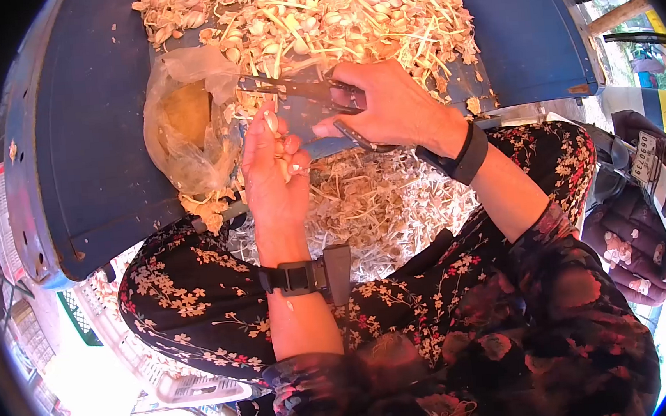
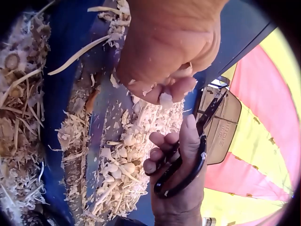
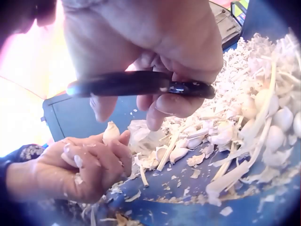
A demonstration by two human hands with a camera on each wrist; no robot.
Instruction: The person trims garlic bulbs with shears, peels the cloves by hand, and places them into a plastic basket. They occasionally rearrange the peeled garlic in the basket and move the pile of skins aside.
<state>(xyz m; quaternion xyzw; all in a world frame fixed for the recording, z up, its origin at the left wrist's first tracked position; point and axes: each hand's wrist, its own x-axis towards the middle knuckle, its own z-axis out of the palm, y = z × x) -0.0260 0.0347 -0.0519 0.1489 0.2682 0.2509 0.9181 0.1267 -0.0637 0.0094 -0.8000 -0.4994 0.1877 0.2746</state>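
My left hand (image 1: 276, 201), palm up with curled fingers, grips several garlic cloves over the table's near edge. One pale garlic clove (image 3: 111, 133) stands up between the thumb and forefinger, pointed end upward in the right wrist view. My right hand (image 1: 403, 108) holds black-handled scissors (image 2: 210, 110), its thumb and fingers at the handle loops. In the head view, the scissor blades reach left, just above the left fingertips and the clove. Bits of skin cling to the left fingers (image 3: 87, 162).
A heap of garlic cloves, skins and dry stems (image 1: 334, 20) covers the far part of the blue table (image 1: 101, 148). Left of my hands lies a clear plastic bag (image 1: 157, 140) with something yellowish-brown inside. Peelings (image 1: 372, 205) lie between the person's legs.
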